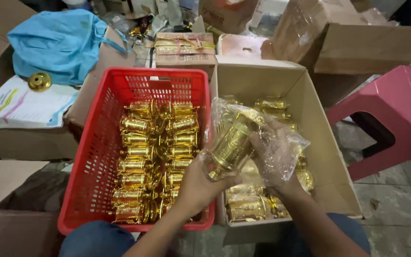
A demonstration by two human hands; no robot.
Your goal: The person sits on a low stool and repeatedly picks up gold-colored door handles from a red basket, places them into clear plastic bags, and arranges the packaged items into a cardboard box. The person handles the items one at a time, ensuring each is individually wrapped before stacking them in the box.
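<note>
My left hand (197, 186) grips the base of a shiny gold cup-like piece (231, 143) held over the edge between two containers. A clear plastic bag (281, 147) is drawn around that piece, and my right hand (273, 164) is inside or behind the bag, holding it. Below on the left, a red plastic basket (102, 143) holds several bare gold pieces (155, 157) laid in rows. On the right, an open cardboard box (324, 157) holds several gold pieces wrapped in plastic (250, 207).
A pink plastic stool (396, 119) stands at the right. More cardboard boxes (353, 43) ring the area. A blue bag (60, 43), a gold lid (39, 81) on printed papers (24, 107), and a flat patterned carton (185, 47) lie behind the basket.
</note>
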